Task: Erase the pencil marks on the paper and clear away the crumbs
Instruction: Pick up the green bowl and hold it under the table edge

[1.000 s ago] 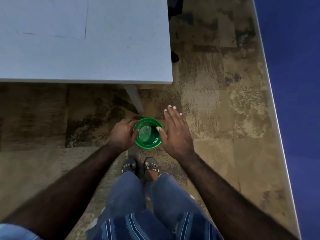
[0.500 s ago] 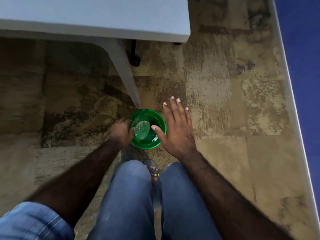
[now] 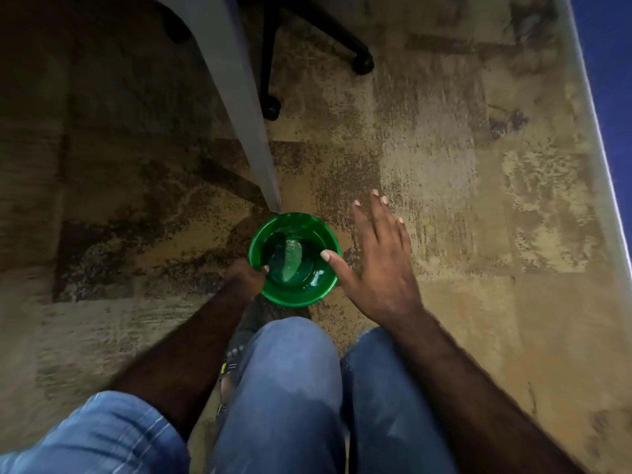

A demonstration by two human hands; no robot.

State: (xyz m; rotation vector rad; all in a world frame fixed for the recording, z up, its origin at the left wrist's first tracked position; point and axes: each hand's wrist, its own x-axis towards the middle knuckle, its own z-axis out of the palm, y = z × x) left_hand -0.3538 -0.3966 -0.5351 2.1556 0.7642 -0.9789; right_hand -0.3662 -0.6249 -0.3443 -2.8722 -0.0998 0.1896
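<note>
Camera dropped lower, tabletop gone from view, bin (image 3: 294, 295) now closer. Knees (image 3: 290, 364) nearest. Left hand (image 3: 244, 276) grips bin's near-left rim, thumb hooked inside. Right hand (image 3: 378, 268) flat, fingers spread, thumb tip on right rim. Table leg (image 3: 239, 97) just beyond bin; chair base (image 3: 270, 63) farther.

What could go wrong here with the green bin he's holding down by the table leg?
The left hand grips the green bin by one side of its rim only, so it may tip and spill whatever lies inside. The right hand is open, just its thumb touching the rim, giving little support. The table leg is right beside the bin and could knock it.
</note>
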